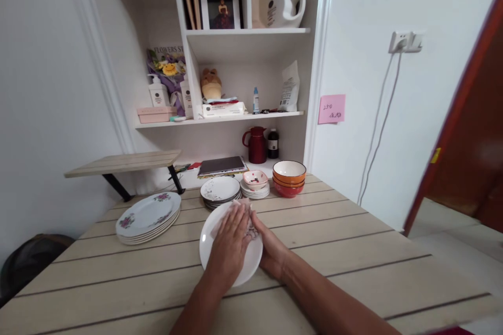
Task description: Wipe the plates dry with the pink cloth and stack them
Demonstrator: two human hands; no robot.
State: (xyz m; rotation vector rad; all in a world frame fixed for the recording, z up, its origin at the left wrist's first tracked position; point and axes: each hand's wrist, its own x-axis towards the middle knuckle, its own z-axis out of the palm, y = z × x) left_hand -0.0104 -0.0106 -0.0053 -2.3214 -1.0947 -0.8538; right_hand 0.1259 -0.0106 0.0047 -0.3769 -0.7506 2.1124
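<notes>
A round white plate (248, 270) is in front of me near the middle of the table. My left hand (231, 238) lies over it from above, its fingers pressing a crumpled pale pink patterned cloth (251, 230) against the plate's face. My right hand (273, 248) grips the plate at its right edge, thumb up along the rim and near the cloth; its other fingers are mostly hidden. Just beyond the plate stands a stack of dark-rimmed plates (220, 188) with a floral print.
Oval flowered plates (149, 214) are stacked on the left. Small saucers (257, 192) carry a red-patterned dish (255, 178), beside orange and red bowls (289, 180). Behind are a small raised shelf (126, 161), a dark laptop-like slab (222, 165) and a red jug (257, 145).
</notes>
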